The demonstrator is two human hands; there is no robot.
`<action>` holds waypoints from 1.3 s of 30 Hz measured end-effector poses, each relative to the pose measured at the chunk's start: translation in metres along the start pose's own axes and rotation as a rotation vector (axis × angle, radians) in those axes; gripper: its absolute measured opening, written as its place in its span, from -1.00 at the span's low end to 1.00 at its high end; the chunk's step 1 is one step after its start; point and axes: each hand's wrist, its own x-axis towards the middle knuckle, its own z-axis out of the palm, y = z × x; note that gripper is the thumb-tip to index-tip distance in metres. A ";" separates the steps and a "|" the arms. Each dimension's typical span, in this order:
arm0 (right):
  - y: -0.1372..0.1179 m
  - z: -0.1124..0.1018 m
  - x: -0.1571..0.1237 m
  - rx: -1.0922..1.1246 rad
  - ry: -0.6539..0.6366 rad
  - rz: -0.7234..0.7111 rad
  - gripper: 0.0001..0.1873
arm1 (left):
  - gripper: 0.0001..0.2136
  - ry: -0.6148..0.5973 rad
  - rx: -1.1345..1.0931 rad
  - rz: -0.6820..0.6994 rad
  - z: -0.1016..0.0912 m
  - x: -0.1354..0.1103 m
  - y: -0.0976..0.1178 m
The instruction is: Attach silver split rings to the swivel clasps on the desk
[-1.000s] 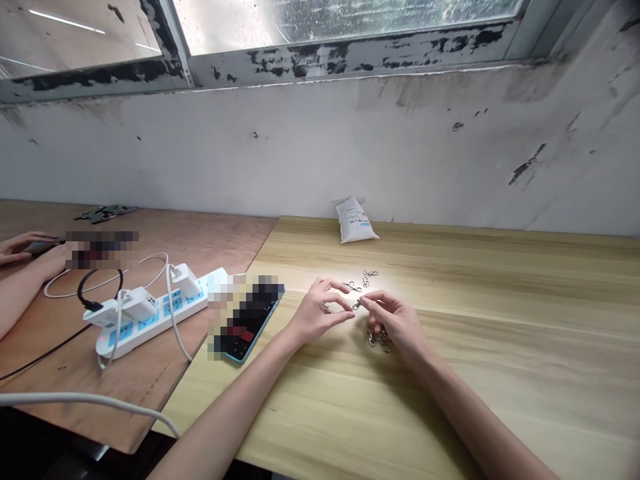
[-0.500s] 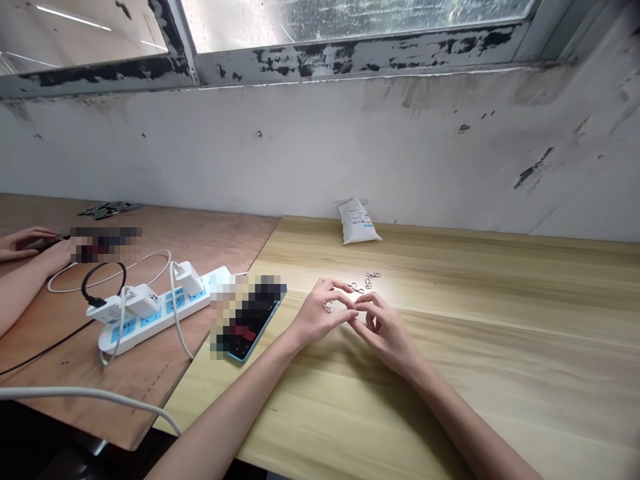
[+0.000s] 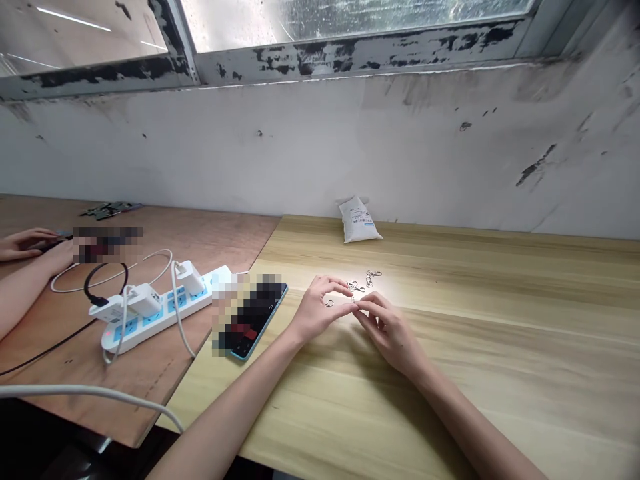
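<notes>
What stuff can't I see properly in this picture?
All in the head view:
- The small metal piece between the left hand and right hand: tiny, its shape partly hidden by fingertips.
- Part of the phone: hidden by blurry squares.
- The writing on the white bag: too small to read.
- The top of the window: cut off by the picture's upper edge.
</notes>
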 end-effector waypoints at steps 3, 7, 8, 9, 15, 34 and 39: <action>0.000 -0.001 0.000 0.016 0.023 -0.007 -0.70 | -0.89 -0.047 -0.100 -0.068 -0.001 0.001 0.001; -0.003 -0.002 0.001 0.058 0.020 0.014 -0.69 | -0.86 -0.067 -0.218 -0.112 -0.001 0.002 -0.001; -0.004 -0.002 0.001 0.075 0.015 0.022 -0.69 | -0.86 -0.068 -0.247 -0.119 0.000 0.002 -0.002; -0.004 -0.003 0.001 0.094 0.007 0.032 -0.68 | -0.86 -0.068 -0.273 -0.125 0.000 0.002 -0.003; -0.002 -0.011 0.005 0.266 -0.074 0.172 -0.63 | -0.90 -0.063 -0.205 -0.102 -0.007 0.004 -0.004; 0.019 -0.042 0.008 -0.022 -0.144 0.318 -0.60 | -0.92 -0.100 0.628 0.107 -0.029 0.004 -0.022; 0.027 -0.041 0.007 -0.213 -0.035 0.295 -0.59 | -0.92 -0.192 0.631 0.087 -0.027 0.002 -0.024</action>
